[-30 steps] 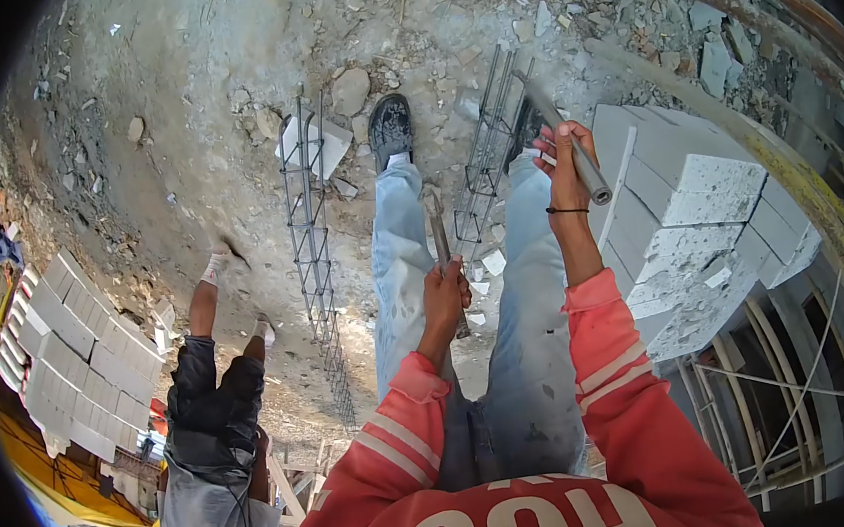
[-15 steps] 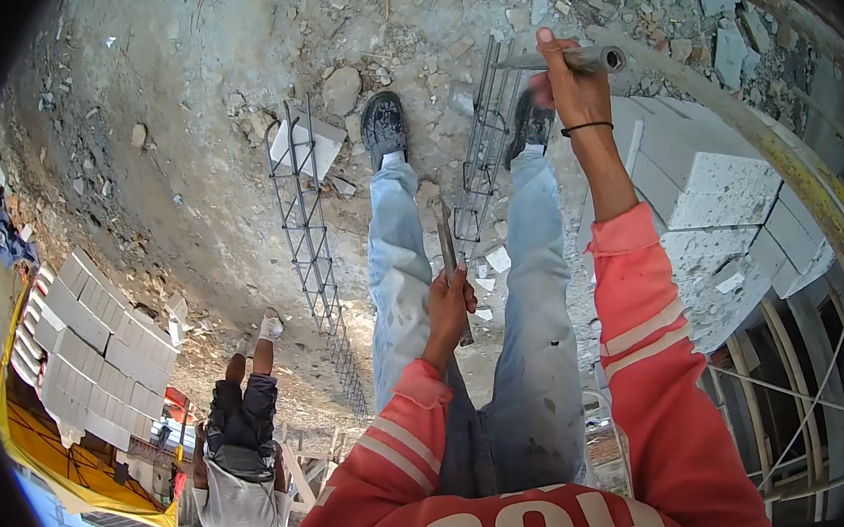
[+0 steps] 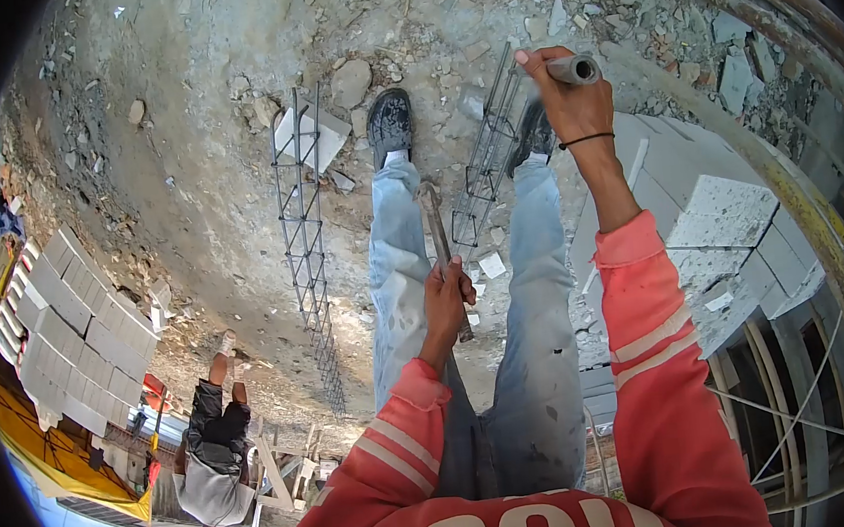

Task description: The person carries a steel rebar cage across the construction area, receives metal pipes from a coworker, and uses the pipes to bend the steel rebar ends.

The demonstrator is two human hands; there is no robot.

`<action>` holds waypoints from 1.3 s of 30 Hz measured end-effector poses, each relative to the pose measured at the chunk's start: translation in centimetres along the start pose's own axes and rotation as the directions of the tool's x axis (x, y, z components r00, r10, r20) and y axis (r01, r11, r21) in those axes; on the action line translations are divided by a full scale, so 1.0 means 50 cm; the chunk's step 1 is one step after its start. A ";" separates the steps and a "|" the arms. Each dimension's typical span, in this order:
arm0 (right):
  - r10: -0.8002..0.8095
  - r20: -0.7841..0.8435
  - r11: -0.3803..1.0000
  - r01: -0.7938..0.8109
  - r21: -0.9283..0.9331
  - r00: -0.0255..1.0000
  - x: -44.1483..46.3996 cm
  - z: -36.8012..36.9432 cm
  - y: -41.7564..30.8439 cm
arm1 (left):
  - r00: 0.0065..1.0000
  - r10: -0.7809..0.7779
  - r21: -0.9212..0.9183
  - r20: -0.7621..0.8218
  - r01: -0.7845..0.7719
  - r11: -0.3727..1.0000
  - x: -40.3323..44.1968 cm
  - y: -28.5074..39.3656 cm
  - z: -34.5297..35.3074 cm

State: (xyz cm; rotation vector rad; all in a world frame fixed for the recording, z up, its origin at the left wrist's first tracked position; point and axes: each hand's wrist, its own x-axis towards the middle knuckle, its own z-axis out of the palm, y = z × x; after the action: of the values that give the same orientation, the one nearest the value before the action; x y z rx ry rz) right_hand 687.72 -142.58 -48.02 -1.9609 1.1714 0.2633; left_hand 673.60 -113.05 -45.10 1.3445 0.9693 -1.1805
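My left hand (image 3: 447, 298) is wrapped round the handle of a hammer (image 3: 436, 224), held upright in front of my thighs with its head toward my feet. Farther forward and to the right, my right hand (image 3: 573, 100) grips a grey metal pipe (image 3: 574, 69). The pipe's hollow end faces me, and its far part is hidden behind the hand. Below that hand lies a rebar cage (image 3: 484, 173) beside my right shoe (image 3: 534, 133). A second, longer rebar cage (image 3: 301, 214) stretches along the ground left of my left shoe (image 3: 390, 126).
Stacked light-grey blocks (image 3: 703, 204) stand at my right, near a curved yellowish pole (image 3: 820, 219). Another block stack (image 3: 87, 338) is at the left. A person (image 3: 217, 462) walks behind me on the left. Rubble and a broken white slab (image 3: 313, 140) litter the ground.
My right hand has lowered slightly and turned, so the pipe now points more toward me. The hammer has tilted a little left. The person behind has moved farther off.
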 end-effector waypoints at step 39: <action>0.346 -0.289 0.793 -0.115 0.598 0.893 -0.134 -0.047 0.148 | 0.935 0.313 0.157 0.166 -0.339 0.928 0.064 0.163 0.131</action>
State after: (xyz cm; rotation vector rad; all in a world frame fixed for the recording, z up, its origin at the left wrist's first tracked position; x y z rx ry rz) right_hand 677.55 -141.75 -46.88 -1.3573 1.5406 -0.3431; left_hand 681.29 -120.73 -46.42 1.4817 0.5195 -1.1062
